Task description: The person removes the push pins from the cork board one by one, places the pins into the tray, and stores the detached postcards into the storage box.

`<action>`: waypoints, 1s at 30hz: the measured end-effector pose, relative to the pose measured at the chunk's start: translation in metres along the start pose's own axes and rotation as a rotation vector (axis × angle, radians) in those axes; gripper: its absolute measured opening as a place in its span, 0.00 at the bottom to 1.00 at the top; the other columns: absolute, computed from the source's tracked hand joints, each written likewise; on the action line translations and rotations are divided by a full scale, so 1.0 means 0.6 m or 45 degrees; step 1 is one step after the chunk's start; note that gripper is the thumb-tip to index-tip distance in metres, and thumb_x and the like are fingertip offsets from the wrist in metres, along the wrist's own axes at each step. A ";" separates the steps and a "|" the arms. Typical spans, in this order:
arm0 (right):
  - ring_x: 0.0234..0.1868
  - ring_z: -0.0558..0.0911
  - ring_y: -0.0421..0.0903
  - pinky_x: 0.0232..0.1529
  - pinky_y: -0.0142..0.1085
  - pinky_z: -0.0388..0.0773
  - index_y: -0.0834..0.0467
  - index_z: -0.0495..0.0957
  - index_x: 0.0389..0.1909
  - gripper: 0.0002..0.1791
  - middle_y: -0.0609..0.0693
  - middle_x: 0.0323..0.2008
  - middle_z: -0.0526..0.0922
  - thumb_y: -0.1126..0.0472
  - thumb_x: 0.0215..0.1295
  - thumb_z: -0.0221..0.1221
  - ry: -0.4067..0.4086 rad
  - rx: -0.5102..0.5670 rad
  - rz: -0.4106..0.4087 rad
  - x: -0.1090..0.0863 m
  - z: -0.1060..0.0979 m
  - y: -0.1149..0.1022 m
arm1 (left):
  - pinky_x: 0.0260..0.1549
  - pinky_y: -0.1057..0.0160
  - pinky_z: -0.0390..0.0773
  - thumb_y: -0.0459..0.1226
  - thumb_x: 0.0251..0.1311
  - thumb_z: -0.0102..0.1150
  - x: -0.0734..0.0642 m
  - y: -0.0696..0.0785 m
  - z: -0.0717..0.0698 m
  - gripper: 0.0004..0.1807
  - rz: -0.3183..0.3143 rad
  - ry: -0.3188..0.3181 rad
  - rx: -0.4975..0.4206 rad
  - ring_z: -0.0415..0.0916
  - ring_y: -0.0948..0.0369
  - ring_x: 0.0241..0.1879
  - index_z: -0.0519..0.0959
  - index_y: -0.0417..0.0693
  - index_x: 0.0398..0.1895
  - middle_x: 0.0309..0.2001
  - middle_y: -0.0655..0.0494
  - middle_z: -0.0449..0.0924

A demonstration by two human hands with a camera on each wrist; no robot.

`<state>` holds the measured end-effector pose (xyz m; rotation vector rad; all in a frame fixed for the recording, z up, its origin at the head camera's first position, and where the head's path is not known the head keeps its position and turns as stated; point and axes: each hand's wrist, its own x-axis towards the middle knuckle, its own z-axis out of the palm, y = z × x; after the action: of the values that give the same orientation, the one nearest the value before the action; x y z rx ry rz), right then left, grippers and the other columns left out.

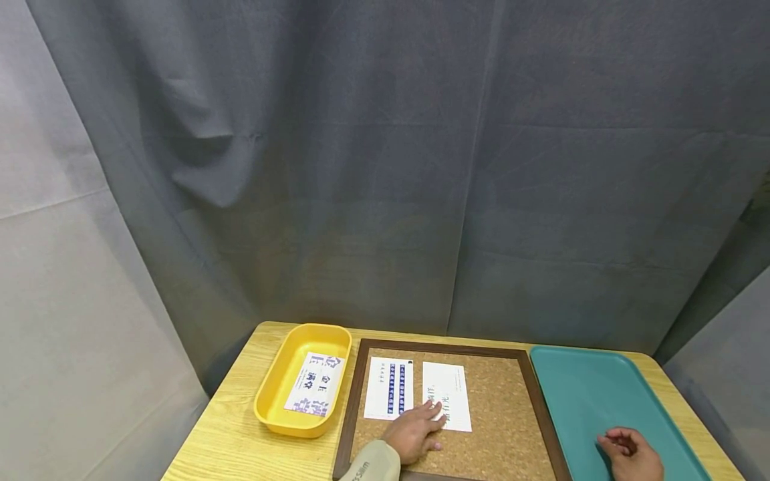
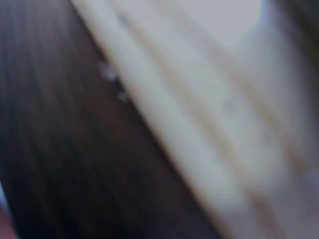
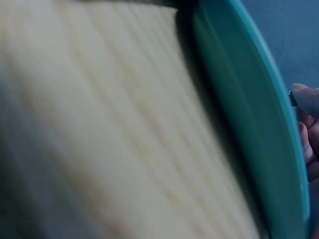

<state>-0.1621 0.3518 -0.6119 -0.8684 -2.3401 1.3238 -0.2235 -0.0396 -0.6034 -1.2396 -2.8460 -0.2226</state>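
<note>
My left hand (image 1: 414, 433) rests with spread fingers over the lower left part of a white card (image 1: 447, 384) with handwriting on it. The card lies on a cork board (image 1: 499, 401) in a dark brown frame. Just left of it is a second white card (image 1: 375, 387) with two blue printed strips. Over the teal tray (image 1: 592, 387), my right hand (image 1: 634, 455) has its fingers curled in. Between thumb and finger it pinches a small dark object (image 3: 292, 98), mostly hidden; I cannot tell its kind.
A yellow tray (image 1: 273, 394) stands left of the board, holding a white card (image 1: 315, 384) with purple print. Board and trays share a light wooden table (image 1: 234, 414). A grey curtain (image 1: 361, 200) hangs behind, with lighter cloth at both sides.
</note>
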 end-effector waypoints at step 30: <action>0.18 0.70 0.37 0.20 0.33 0.69 0.70 0.75 0.38 0.12 0.50 0.21 0.77 0.66 0.58 0.62 0.005 -0.058 -0.031 0.004 0.004 0.001 | 0.64 0.64 0.64 0.54 0.60 0.54 -0.001 0.000 -0.002 0.31 -0.001 0.000 0.005 0.63 0.57 0.68 0.72 0.53 0.65 0.69 0.53 0.66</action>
<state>-0.1649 0.3521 -0.6136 -0.8522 -2.3788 1.2620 -0.2230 -0.0400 -0.6022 -1.2381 -2.8458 -0.2171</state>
